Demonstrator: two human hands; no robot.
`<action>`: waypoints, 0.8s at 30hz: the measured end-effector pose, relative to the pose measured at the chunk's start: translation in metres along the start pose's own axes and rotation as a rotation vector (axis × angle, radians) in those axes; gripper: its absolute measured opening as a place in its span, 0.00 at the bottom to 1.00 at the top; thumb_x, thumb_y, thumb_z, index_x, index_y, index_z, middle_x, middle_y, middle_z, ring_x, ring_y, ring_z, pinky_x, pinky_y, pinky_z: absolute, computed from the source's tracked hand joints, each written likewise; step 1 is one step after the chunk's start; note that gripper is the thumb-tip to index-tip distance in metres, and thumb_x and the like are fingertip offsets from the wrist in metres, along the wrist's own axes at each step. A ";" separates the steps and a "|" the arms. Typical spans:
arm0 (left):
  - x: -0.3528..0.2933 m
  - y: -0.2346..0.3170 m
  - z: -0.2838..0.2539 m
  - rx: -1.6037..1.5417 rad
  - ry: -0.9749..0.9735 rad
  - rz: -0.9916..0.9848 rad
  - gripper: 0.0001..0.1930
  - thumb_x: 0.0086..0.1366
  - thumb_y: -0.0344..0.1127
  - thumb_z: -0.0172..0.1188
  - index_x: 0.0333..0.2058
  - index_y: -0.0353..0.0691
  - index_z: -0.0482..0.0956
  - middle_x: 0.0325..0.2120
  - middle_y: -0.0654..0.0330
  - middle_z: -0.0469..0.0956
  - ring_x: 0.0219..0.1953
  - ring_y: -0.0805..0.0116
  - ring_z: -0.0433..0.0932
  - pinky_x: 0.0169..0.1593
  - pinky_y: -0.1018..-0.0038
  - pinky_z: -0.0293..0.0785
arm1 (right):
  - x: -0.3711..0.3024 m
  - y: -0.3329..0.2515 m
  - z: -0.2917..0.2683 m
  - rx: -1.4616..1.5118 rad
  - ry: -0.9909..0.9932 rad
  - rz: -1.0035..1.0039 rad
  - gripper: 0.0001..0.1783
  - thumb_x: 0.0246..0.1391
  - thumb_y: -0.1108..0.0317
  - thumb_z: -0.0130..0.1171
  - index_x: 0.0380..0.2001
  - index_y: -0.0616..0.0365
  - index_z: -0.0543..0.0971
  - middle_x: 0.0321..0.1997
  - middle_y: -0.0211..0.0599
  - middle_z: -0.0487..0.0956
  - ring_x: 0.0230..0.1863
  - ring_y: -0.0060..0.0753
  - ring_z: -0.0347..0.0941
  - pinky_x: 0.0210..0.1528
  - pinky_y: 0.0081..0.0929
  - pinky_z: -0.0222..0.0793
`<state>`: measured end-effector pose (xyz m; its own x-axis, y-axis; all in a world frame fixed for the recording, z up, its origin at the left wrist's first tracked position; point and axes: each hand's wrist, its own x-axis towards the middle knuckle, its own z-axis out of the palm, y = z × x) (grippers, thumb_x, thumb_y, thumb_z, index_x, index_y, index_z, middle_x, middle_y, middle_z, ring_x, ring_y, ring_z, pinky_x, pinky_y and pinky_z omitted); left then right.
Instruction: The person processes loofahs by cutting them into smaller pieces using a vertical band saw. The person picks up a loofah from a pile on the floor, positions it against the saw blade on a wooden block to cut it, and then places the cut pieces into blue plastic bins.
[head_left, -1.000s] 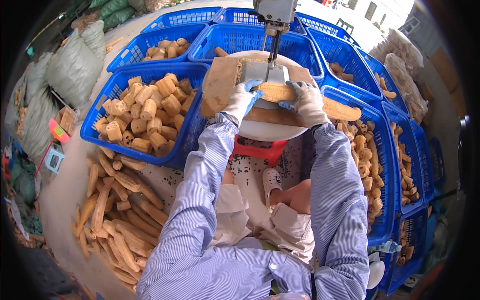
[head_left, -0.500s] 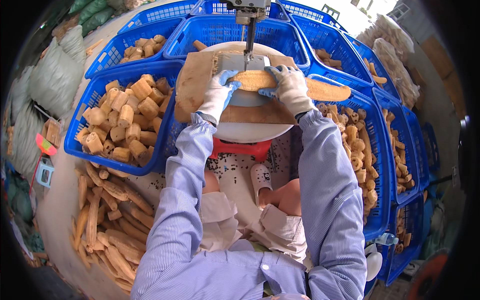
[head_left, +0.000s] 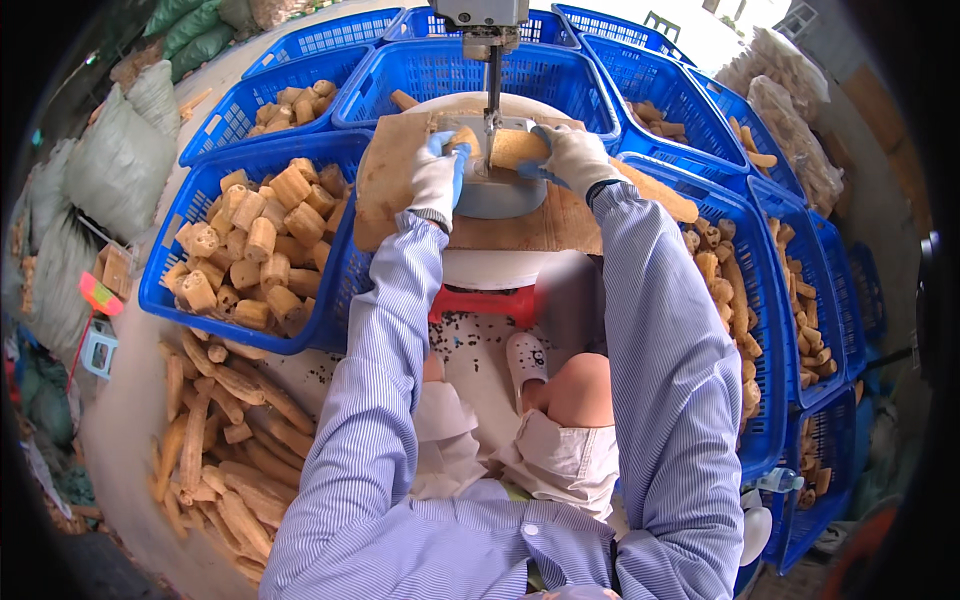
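A vertical band saw blade (head_left: 493, 85) comes down onto a round table topped with brown cardboard (head_left: 400, 190). My left hand (head_left: 438, 175), in a white and blue glove, grips a short cut-off piece of dried loofah (head_left: 464, 139) just left of the blade. My right hand (head_left: 568, 155), gloved the same way, holds the long loofah (head_left: 520, 148) right of the blade; its far end (head_left: 660, 195) reaches out over the right-hand crate. Both sleeves are blue-striped.
Blue plastic crates ring the table: one at left (head_left: 180, 300) full of cut loofah pieces, ones at right (head_left: 735, 290) with longer pieces, an empty one behind the saw (head_left: 560, 70). Whole loofahs (head_left: 215, 440) lie heaped on the floor at lower left. Green sacks (head_left: 110, 160) stand far left.
The long loofah, held whole across the blade before, now sits in two parts with the blade between them. My hands have moved slightly apart.
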<state>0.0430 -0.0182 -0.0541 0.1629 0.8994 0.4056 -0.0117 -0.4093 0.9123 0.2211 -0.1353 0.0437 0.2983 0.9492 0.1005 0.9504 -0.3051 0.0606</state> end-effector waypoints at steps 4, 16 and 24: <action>-0.068 0.043 -0.003 -0.258 0.002 -0.274 0.21 0.70 0.41 0.59 0.57 0.39 0.72 0.42 0.60 0.77 0.33 0.75 0.79 0.34 0.78 0.77 | -0.042 0.034 -0.005 0.019 0.025 0.019 0.47 0.40 0.39 0.74 0.63 0.40 0.71 0.55 0.38 0.79 0.58 0.43 0.75 0.59 0.35 0.71; -0.268 0.105 0.127 -0.498 -1.064 -0.519 0.34 0.69 0.52 0.59 0.68 0.50 0.60 0.51 0.60 0.76 0.39 0.68 0.82 0.36 0.73 0.80 | -0.267 0.109 -0.052 -0.252 0.570 -0.051 0.49 0.36 0.50 0.76 0.65 0.40 0.68 0.54 0.33 0.74 0.57 0.41 0.70 0.69 0.57 0.55; -0.212 0.142 0.044 -0.527 -0.724 -0.446 0.23 0.70 0.43 0.61 0.60 0.44 0.72 0.47 0.66 0.77 0.43 0.78 0.76 0.44 0.79 0.76 | -0.285 0.064 0.012 -0.187 0.672 -0.232 0.42 0.39 0.64 0.68 0.63 0.42 0.71 0.56 0.34 0.73 0.61 0.41 0.67 0.68 0.61 0.55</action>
<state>0.0504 -0.2733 -0.0132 0.8186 0.5723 0.0481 -0.2104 0.2209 0.9523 0.1977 -0.4242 0.0065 -0.0839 0.7571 0.6478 0.9337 -0.1674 0.3166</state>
